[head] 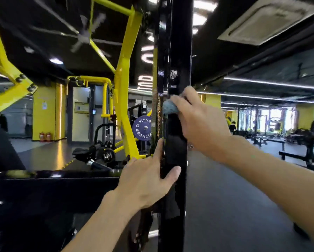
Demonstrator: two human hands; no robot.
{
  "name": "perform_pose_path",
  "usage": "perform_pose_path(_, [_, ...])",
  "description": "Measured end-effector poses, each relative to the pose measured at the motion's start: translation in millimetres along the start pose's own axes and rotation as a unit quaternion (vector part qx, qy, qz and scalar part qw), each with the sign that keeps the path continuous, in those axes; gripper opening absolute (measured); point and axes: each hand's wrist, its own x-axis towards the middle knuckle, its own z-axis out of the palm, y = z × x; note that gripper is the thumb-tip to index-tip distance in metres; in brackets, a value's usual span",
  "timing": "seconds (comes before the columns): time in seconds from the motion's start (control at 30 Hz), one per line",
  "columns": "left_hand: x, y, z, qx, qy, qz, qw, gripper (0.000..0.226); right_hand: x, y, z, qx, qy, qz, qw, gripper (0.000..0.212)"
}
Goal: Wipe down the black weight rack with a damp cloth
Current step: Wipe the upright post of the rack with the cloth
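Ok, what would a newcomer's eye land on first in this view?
The glossy black upright of the weight rack runs down the centre, with the right hand pressing a bunched grey-blue cloth against it at mid-height and the left hand gripping it lower down. To the left, a bright yellow machine frame stands out, with a purple weight plate just beside the upright.

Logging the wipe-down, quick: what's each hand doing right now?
Left hand: closed on the black rack upright, thumb across its front.
Right hand: closed on the blue-grey cloth, pressing it to the upright.
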Motion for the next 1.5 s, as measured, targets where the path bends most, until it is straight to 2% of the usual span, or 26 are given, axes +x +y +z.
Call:
perform_pose_path(0.07, [-2, -1, 6, 0.03, 0.014, 0.008, 0.999, 0.084, -11, -15, 10, 0.002, 0.027, 0.031, 0.999, 0.037])
perform_pose_path(0.17, [-2, -3, 18, 0.067, 0.046, 0.01, 0.997, 0.088, -29, -28, 23, -0.045, 0.044, -0.004, 0.998, 0.034])
perform_pose_path(0.27, [-2, -11, 30, 0.079, 0.072, 0.004, 0.994, 0.087, -36, -37, 23, -0.021, 0.098, 0.09, 0.991, 0.03])
perform_pose_path(0.33, [-5, -15, 31, 0.074, 0.074, 0.005, 0.995, 0.089, -49, -49, 27, -0.009, 0.083, 0.103, 0.991, 0.03])
perform_pose_path(0.47, [-16, -14, 25, 0.052, 0.049, -0.007, 0.997, 0.082, -81, -50, 17, 0.117, 0.052, 0.104, 0.986, 0.037])
perform_pose_path(0.57, [-19, -13, 24, 0.061, 0.038, -0.007, 0.997, 0.087, -93, -33, 8, 0.105, 0.049, 0.119, 0.986, 0.05])
perform_pose_path(0.67, [-19, -14, 24, 0.067, 0.023, -0.003, 0.997, 0.088, -90, -28, -7, 0.248, 0.082, 0.128, 0.957, 0.059])
perform_pose_path(0.73, [-20, -13, 23, 0.074, 0.022, -0.003, 0.997, 0.087, -78, -25, -16, 0.273, 0.117, 0.153, 0.943, 0.061])
perform_pose_path(0.8, [-21, -12, 22, 0.083, 0.027, 0.0, 0.996, 0.087, -66, -26, -22, 0.265, 0.149, 0.166, 0.938, 0.057])
perform_pose_path(0.93, [-22, -13, 23, 0.086, 0.03, 0.001, 0.996, 0.088, -41, -30, -19, 0.265, 0.215, 0.153, 0.927, 0.032])
perform_pose_path(1.03, [-20, -15, 23, 0.088, 0.027, 0.002, 0.996, 0.088, -22, -29, -11, 0.182, 0.212, 0.137, 0.95, 0.03])
perform_pose_path(1.13, [-19, -15, 22, 0.083, 0.027, 0.003, 0.996, 0.087, -17, -27, -3, 0.132, 0.176, 0.087, 0.972, 0.034])
perform_pose_path(1.23, [-20, -15, 24, 0.086, 0.037, 0.005, 0.996, 0.086, -24, -24, 4, -0.016, 0.133, 0.006, 0.991, 0.036])
perform_pose_path(1.33, [-21, -15, 26, 0.091, 0.048, 0.007, 0.995, 0.085, -43, -29, 12, -0.062, 0.079, -0.007, 0.995, 0.048])
perform_pose_path(1.4, [-22, -15, 27, 0.099, 0.054, 0.013, 0.994, 0.085, -57, -31, 18, -0.107, 0.075, -0.031, 0.991, 0.054])
perform_pose_path(1.47, [-24, -14, 27, 0.104, 0.058, 0.017, 0.993, 0.085, -58, -27, 19, -0.191, 0.09, -0.077, 0.974, 0.046])
perform_pose_path(1.5, [-24, -13, 27, 0.106, 0.06, 0.018, 0.992, 0.084, -53, -22, 18, -0.208, 0.092, -0.065, 0.972, 0.043])
